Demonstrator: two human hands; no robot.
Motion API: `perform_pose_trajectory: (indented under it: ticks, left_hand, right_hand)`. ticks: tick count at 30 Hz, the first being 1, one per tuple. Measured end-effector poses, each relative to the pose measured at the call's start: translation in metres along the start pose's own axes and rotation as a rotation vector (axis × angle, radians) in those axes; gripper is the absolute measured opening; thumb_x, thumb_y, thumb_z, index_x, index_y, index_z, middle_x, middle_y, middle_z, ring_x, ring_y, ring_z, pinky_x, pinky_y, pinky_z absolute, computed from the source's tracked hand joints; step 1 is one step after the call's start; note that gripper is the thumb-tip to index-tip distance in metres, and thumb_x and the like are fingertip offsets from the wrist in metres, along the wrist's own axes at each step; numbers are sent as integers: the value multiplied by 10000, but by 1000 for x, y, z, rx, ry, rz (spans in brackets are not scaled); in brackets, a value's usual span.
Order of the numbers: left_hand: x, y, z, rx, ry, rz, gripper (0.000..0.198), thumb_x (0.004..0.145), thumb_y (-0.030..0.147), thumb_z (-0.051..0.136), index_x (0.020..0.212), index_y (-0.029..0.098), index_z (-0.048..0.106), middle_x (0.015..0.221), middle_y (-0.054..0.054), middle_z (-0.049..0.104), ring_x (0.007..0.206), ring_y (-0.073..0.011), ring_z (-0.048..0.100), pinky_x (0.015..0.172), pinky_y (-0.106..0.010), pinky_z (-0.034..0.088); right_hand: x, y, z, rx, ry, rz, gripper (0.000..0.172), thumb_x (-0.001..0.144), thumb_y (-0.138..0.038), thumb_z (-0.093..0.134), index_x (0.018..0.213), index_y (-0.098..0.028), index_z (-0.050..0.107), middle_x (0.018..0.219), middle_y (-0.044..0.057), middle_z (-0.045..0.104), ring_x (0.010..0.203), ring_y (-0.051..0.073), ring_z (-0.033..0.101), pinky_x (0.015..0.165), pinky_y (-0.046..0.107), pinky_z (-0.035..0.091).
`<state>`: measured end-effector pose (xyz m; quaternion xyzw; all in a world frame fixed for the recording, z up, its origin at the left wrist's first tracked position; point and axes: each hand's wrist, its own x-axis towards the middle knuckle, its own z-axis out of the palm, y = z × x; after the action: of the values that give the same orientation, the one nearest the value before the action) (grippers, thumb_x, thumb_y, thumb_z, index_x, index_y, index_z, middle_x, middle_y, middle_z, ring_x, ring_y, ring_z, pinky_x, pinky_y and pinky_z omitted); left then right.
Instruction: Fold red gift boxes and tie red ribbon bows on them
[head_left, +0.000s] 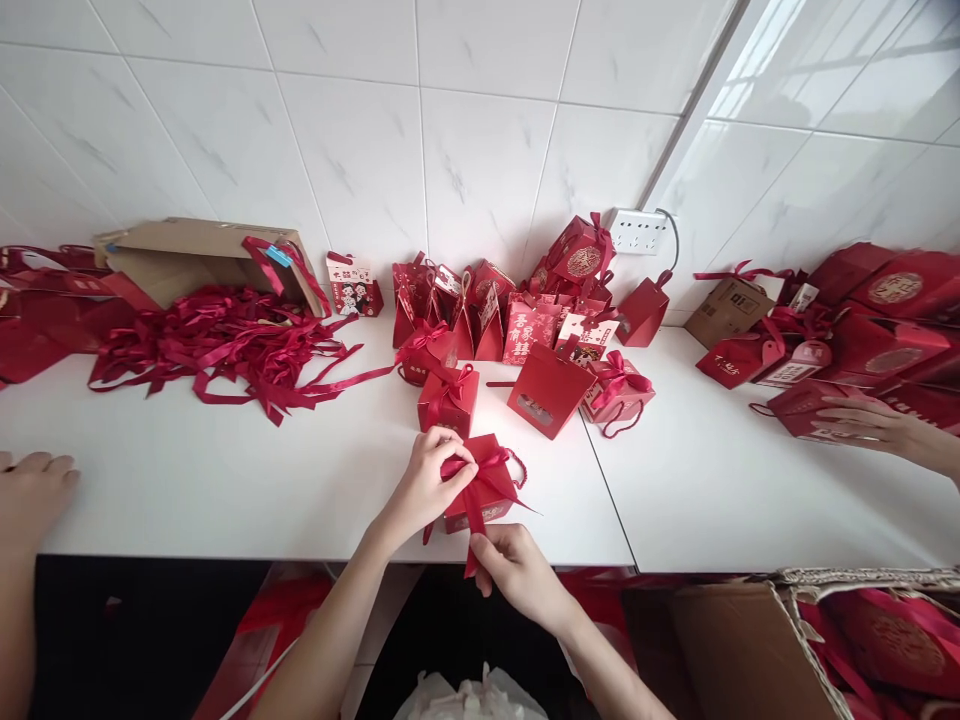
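Note:
A small red gift box (491, 488) lies near the front edge of the white table (225, 480). A red ribbon (474, 505) is wrapped over its top. My left hand (431, 475) pinches the ribbon at the box's upper left. My right hand (514, 570) is closed on the ribbon's hanging tail just below the box. Both hands have fingers pressed together on the ribbon. A finished red box with a bow (448, 398) stands just behind.
A pile of loose red ribbons (225, 345) and an open cardboard box (187, 255) lie at the left. Several red gift boxes (525, 310) crowd the wall. Other people's hands rest at far left (34, 490) and far right (870, 425). A cardboard carton (735, 650) sits below.

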<state>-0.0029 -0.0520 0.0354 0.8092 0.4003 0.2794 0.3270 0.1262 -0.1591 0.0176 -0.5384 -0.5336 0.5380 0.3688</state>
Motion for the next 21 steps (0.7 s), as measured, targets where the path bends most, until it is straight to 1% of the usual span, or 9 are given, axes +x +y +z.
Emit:
perform_pose_trajectory:
  ticks: [5,10,13,15,16,17,18,19,21]
  left_hand:
    - [0,-2,2,-33,13,20,108,853,298,545,802,229,610,991,-37,495,1108,-211,494,984,-366,415]
    - [1,2,2,-64,49,10,124,833,307,562,757,224,614,974,-40,510,1062,-214,523,973,-376,424]
    - [0,0,3,-145,109,29,118,843,311,539,809,230,619,982,-42,555,1053,-211,539,953,-366,433]
    - [-2,-4,4,-248,209,12,138,852,324,517,902,230,606,1044,-50,577,1050,-204,551,903,-338,454]
    - [-4,-7,4,-296,277,-21,164,848,340,516,937,226,592,1064,-56,583,1035,-202,561,866,-323,466]
    - [-6,-9,3,-331,347,-69,189,837,361,522,947,220,581,1053,-59,592,1004,-200,574,823,-309,475]
    - [-8,-11,2,-348,400,-127,208,821,385,530,932,214,573,1011,-56,603,959,-199,587,779,-297,480]
    - [-10,-12,1,-350,421,-186,222,806,409,535,897,210,569,942,-46,612,898,-194,596,739,-287,479]
    - [-12,-12,-2,-329,372,-275,247,792,452,521,779,207,548,764,-11,593,740,-174,586,660,-270,465]
  right_hand:
    - [-4,2,-11,-159,-26,-23,461,939,-413,361,607,-160,556,543,2,571,498,91,458,557,215,375]
    - [-3,-2,-15,-224,-148,-25,401,939,-357,369,741,-154,653,634,17,641,570,101,525,597,208,409]
    - [-7,-6,-39,-296,-315,69,274,856,-368,527,863,-153,696,781,46,701,701,138,614,648,220,442]
    - [-13,-9,-65,-351,-428,181,240,767,-347,630,879,-147,700,845,60,713,754,161,638,660,227,454]
    - [-16,-11,-79,-369,-450,241,229,750,-331,636,865,-143,698,837,62,711,744,161,640,645,227,455]
    - [-18,-13,-92,-378,-431,289,216,758,-323,612,843,-140,692,811,59,704,716,154,635,620,225,452]
    - [-19,-14,-103,-384,-362,313,221,779,-331,573,811,-140,680,777,55,689,680,144,623,592,224,445]
    - [-18,-15,-112,-379,-249,303,251,805,-351,525,785,-143,664,755,51,672,656,137,608,578,228,440]
    - [-9,-15,-118,-356,56,209,337,840,-434,451,747,-155,616,728,45,633,641,137,578,590,251,438]
